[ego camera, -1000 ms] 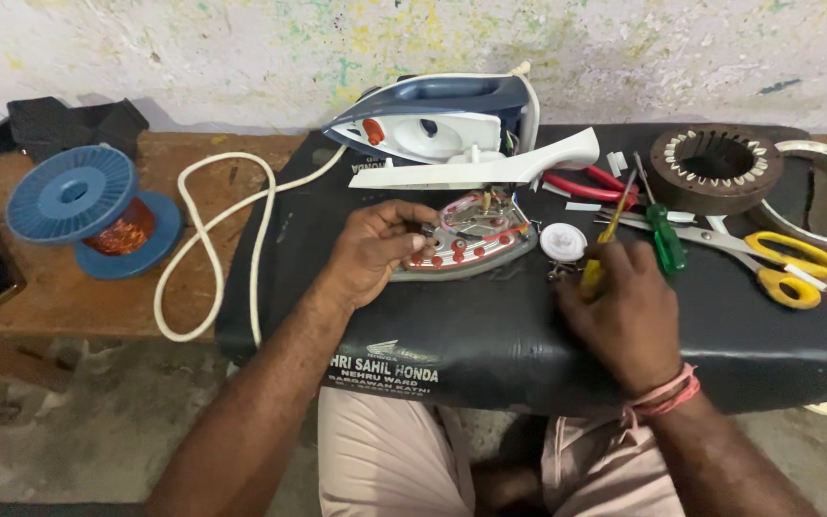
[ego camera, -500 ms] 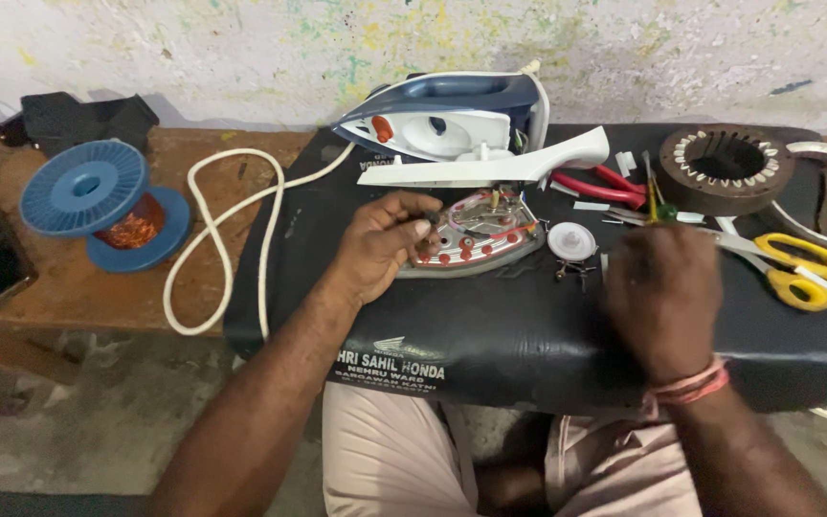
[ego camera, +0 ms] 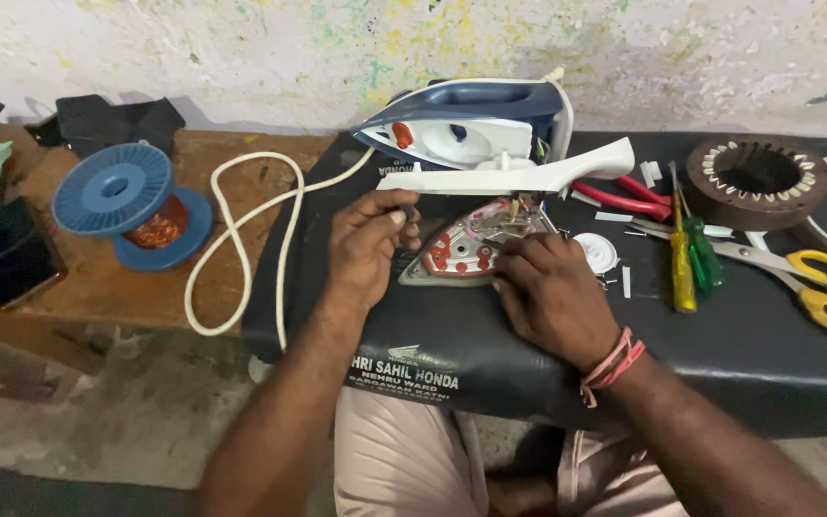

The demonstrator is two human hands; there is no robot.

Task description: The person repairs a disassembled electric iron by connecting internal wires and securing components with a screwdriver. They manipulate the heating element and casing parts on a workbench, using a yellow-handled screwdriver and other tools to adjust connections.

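A bare iron soleplate (ego camera: 466, 247) with red and silver fittings lies on a black padded seat (ego camera: 452, 345). My left hand (ego camera: 366, 247) grips its pointed left tip, fingers curled with a small dark piece pinched at the thumb. Over the plate's right near edge, my right hand (ego camera: 552, 295) has its fingers bent down onto the metal. Just behind the plate lie the blue and white iron body (ego camera: 476, 129) and a long white plastic handle part (ego camera: 528, 177).
A white cord (ego camera: 241, 230) loops left onto the wooden bench (ego camera: 98, 297) beside a blue spool of copper wire (ego camera: 131, 203) and a dark phone (ego camera: 11, 254). Right of my hands: white round dial (ego camera: 595, 254), yellow screwdriver (ego camera: 681, 263), green screwdriver (ego camera: 705, 258), red-handled pliers (ego camera: 624, 196), yellow scissors (ego camera: 820, 287), motor stator (ego camera: 758, 177).
My right hand has moved left from the screwdrivers onto the soleplate's right edge. My left hand has stayed at the plate's tip.
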